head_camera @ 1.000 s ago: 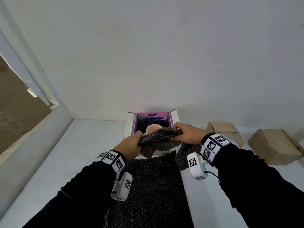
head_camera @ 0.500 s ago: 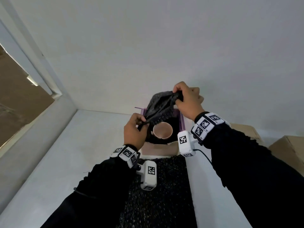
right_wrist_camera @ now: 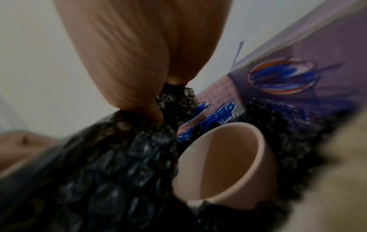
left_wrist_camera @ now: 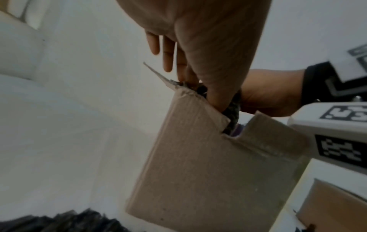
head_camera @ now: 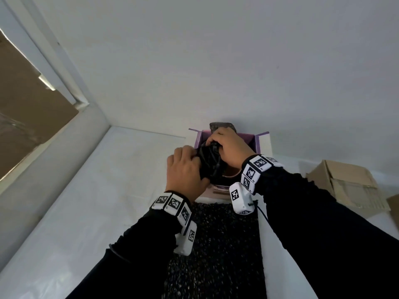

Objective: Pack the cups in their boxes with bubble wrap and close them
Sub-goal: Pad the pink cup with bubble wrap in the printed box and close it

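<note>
Printing on the purple inner wall of the box (right_wrist_camera: pixel 309 59), beyond the right fingertips, shows a blue-and-orange cup drawing with blue lettering below it, too smeared to read; the wrist bands carry only black-and-white square markers, no words

The right wrist view alone shows the cup (right_wrist_camera: pixel 228 158): pale pink, mouth up, sitting inside the box just below and to the side of the right hand (right_wrist_camera: pixel 127 51), whose thumb and fingers pinch a bunched fold of black bubble wrap (right_wrist_camera: pixel 123 171). More of the wrap lines the box round the cup. In the head view the cup is almost wholly covered, only a sliver of its rim showing under the right wrist.

The left wrist view alone gives the box's plain brown outside and a notched flap, with the left hand (left_wrist_camera: pixel 200 47) reaching down over the top edge; its thumb and some fingers press into the wrap at the opening while two fingers stand straight and free. Whether the buried fingers curl round the wrap cannot be told there; the head view shows the left hand (head_camera: pixel 185 171) closed against the wad opposite the right hand (head_camera: pixel 228 147).

A long strip of wrap (head_camera: pixel 220 244) lies nearer than both wrists, cut off by the frame. Two brown cartons (head_camera: pixel 345 186), partly out of frame, sit well off to the right-hand side
</note>
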The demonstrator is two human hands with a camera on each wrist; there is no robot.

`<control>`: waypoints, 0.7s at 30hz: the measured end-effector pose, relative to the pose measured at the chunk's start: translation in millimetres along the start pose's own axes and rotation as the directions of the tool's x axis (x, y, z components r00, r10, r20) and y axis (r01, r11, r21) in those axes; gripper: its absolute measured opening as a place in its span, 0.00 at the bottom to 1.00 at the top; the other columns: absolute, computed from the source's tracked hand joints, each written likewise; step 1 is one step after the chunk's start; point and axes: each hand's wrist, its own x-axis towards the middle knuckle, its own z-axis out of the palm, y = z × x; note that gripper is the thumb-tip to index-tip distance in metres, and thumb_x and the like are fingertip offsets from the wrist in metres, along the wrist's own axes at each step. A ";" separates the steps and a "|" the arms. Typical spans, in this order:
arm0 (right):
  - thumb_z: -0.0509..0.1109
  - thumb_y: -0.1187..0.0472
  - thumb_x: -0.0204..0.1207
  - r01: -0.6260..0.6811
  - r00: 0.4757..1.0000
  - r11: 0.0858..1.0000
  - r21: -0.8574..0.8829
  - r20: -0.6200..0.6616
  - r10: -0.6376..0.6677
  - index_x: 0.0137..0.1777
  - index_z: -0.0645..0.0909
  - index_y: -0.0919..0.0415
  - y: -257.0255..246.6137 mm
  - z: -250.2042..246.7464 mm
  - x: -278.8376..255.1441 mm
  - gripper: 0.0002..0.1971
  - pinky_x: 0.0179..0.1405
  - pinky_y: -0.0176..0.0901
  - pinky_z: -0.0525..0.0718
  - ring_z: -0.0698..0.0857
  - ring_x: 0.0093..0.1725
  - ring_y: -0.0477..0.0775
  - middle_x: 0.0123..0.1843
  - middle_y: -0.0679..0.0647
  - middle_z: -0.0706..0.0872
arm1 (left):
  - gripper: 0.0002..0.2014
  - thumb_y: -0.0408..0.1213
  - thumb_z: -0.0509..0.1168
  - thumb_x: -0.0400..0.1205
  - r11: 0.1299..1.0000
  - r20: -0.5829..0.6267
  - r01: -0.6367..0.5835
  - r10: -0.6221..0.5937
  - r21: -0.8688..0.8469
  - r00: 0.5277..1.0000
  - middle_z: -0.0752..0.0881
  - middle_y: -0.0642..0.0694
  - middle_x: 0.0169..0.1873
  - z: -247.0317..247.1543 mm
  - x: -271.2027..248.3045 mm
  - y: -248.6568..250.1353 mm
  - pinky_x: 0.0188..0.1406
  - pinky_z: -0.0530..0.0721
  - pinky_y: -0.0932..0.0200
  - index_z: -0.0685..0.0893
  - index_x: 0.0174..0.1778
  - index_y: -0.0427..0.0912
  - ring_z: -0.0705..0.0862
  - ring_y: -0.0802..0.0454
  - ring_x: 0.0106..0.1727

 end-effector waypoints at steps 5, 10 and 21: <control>0.65 0.69 0.75 -0.089 0.981 0.996 0.004 0.172 0.087 0.55 0.83 0.51 -0.1 12.1 13.8 0.15 0.56 0.51 0.81 0.85 0.54 0.56 0.54 0.52 0.87 | 0.29 0.28 0.71 0.62 0.972 0.056 -0.182 0.192 -0.150 0.980 0.84 0.45 0.56 4.3 4.8 -0.9 0.31 0.81 0.54 0.81 0.61 0.48 0.85 0.42 0.42; 0.76 0.64 0.68 -0.141 0.984 0.987 -0.075 -0.116 0.132 0.49 0.77 0.54 6.5 14.8 16.4 0.13 0.47 0.52 0.81 0.78 0.55 0.57 0.53 0.53 0.81 | 0.14 0.52 0.62 0.73 0.963 0.124 -0.254 0.242 0.092 0.962 0.86 0.52 0.30 -2.9 12.9 -1.6 0.57 0.70 0.45 0.87 0.33 0.47 0.82 0.46 0.47; 0.64 0.76 0.71 -0.136 0.985 0.950 0.281 -0.065 0.161 0.53 0.84 0.57 12.8 29.8 10.5 0.17 0.56 0.51 0.83 0.87 0.50 0.57 0.49 0.57 0.89 | 0.09 0.27 0.57 0.65 0.966 0.052 -0.255 0.253 0.034 0.966 0.80 0.45 0.29 1.9 23.6 -0.1 0.47 0.80 0.50 0.80 0.34 0.43 0.79 0.42 0.28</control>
